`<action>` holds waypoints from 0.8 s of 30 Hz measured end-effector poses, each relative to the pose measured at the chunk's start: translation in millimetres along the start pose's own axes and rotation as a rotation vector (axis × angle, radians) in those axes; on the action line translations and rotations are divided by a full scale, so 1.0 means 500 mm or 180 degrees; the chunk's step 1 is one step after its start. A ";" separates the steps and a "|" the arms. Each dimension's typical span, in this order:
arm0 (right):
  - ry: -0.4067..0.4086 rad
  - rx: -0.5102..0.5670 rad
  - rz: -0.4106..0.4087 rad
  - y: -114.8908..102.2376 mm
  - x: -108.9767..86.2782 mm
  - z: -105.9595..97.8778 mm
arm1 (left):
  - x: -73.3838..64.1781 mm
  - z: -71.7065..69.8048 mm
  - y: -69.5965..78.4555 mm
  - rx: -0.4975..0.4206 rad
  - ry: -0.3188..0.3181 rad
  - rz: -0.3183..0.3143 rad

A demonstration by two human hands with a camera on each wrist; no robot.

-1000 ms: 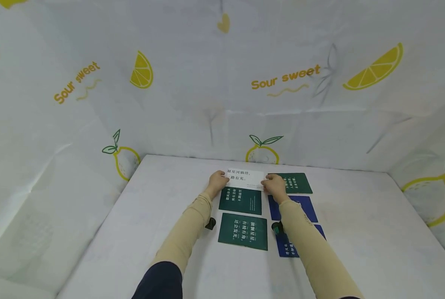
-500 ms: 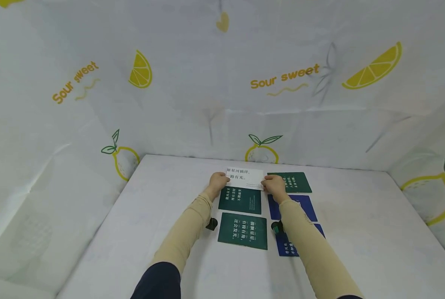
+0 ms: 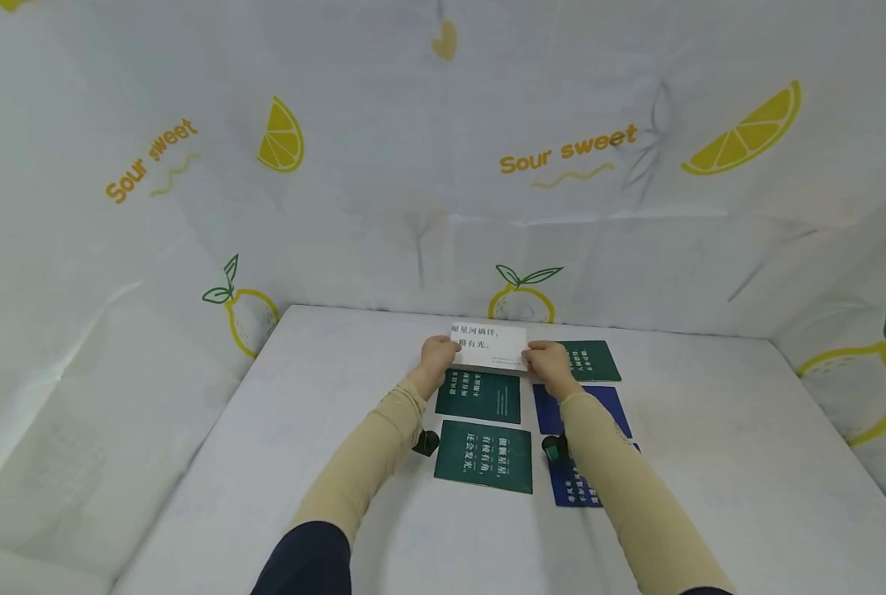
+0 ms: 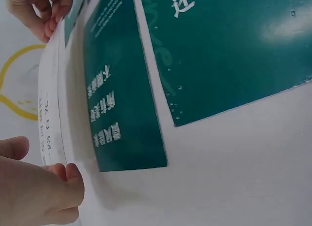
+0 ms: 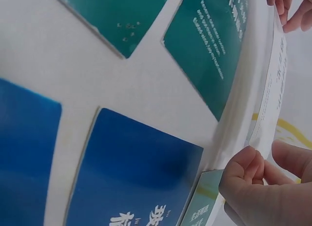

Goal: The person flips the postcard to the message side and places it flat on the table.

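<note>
1 card (image 3: 489, 347) (white) between 2 hands (image 3: 437, 355)

Holding a white Chinese-text card (image 3: 489, 344) by both ends with left hand (image 3: 438, 355) and right hand (image 3: 549, 364), just beyond two green cards (image 3: 483, 457) on the white table (image 3: 302, 405). Partly covering two blue cards (image 3: 571, 486) with the right beige sleeve (image 3: 625, 487).
</note>
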State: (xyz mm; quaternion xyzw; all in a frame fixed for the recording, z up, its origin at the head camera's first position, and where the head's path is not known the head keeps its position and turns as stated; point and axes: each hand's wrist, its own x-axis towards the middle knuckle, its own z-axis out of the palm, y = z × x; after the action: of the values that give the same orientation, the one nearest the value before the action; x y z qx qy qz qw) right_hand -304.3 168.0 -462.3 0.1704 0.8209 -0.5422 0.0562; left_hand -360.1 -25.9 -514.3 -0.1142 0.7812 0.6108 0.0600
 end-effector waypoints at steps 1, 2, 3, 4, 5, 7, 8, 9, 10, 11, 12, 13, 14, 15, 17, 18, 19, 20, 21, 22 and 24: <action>-0.0021 0.0042 0.0019 -0.002 0.000 -0.001 | -0.002 -0.002 0.005 0.0002 -0.0003 0.0016; -0.0038 0.0070 0.0034 -0.004 0.000 -0.001 | -0.009 -0.006 0.013 -0.0019 -0.0005 0.0027; -0.0061 0.0118 0.0037 -0.006 -0.001 -0.002 | -0.018 -0.010 0.022 -0.0027 0.0010 0.0056; -0.0088 0.0167 0.0041 -0.008 -0.002 -0.002 | -0.018 -0.012 0.027 -0.0068 0.0002 0.0050; -0.0111 0.0208 0.0031 -0.010 -0.003 -0.003 | -0.043 -0.019 0.050 -0.0083 -0.0017 0.0019; -0.0132 0.0312 0.0030 -0.011 -0.006 -0.003 | -0.085 -0.031 0.086 -0.0108 -0.0043 -0.0032; -0.0133 0.0356 0.0028 -0.012 -0.007 -0.003 | -0.100 -0.036 0.096 -0.0109 -0.0035 -0.0010; -0.0132 0.0414 0.0024 -0.012 -0.009 -0.003 | -0.113 -0.040 0.104 -0.0110 -0.0039 0.0028; -0.0128 0.0459 0.0024 -0.011 -0.010 -0.003 | -0.124 -0.043 0.110 -0.0126 -0.0046 0.0067; -0.0120 0.0501 0.0007 -0.011 -0.012 -0.003 | -0.130 -0.046 0.112 -0.0111 -0.0047 0.0099; -0.0113 0.0557 -0.0013 -0.011 -0.014 -0.002 | -0.133 -0.047 0.113 -0.0114 -0.0040 0.0116; -0.0111 0.0590 -0.0048 -0.012 -0.015 -0.002 | -0.139 -0.049 0.115 -0.0125 -0.0029 0.0157; -0.0110 0.0640 -0.0084 -0.014 -0.018 -0.001 | -0.141 -0.050 0.115 -0.0126 -0.0015 0.0190; -0.0112 0.0692 -0.0120 -0.015 -0.020 -0.001 | -0.143 -0.051 0.115 -0.0164 -0.0003 0.0218; -0.0118 0.0775 -0.0204 -0.020 -0.025 -0.001 | -0.141 -0.052 0.113 -0.0215 0.0034 0.0271; -0.0116 0.0811 -0.0232 -0.022 -0.027 -0.001 | -0.142 -0.053 0.113 -0.0255 0.0052 0.0298; -0.0107 0.0839 -0.0264 -0.024 -0.029 -0.002 | -0.140 -0.052 0.112 -0.0295 0.0066 0.0321; -0.0095 0.0857 -0.0295 -0.025 -0.030 -0.002 | -0.139 -0.052 0.111 -0.0322 0.0085 0.0353; -0.0076 0.0878 -0.0320 -0.026 -0.030 -0.003 | -0.138 -0.052 0.110 -0.0346 0.0096 0.0387; -0.0058 0.0896 -0.0347 -0.026 -0.030 -0.003 | -0.137 -0.051 0.110 -0.0359 0.0105 0.0419; -0.0027 0.0935 -0.0380 -0.026 -0.028 -0.003 | -0.136 -0.051 0.108 -0.0396 0.0104 0.0462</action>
State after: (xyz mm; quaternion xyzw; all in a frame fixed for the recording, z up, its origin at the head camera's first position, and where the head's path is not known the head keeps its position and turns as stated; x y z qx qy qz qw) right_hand -295.4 161.8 -446.6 0.1254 0.7412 -0.6595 0.0018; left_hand -307.0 -31.2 -441.4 -0.0708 0.7489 0.6589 -0.0044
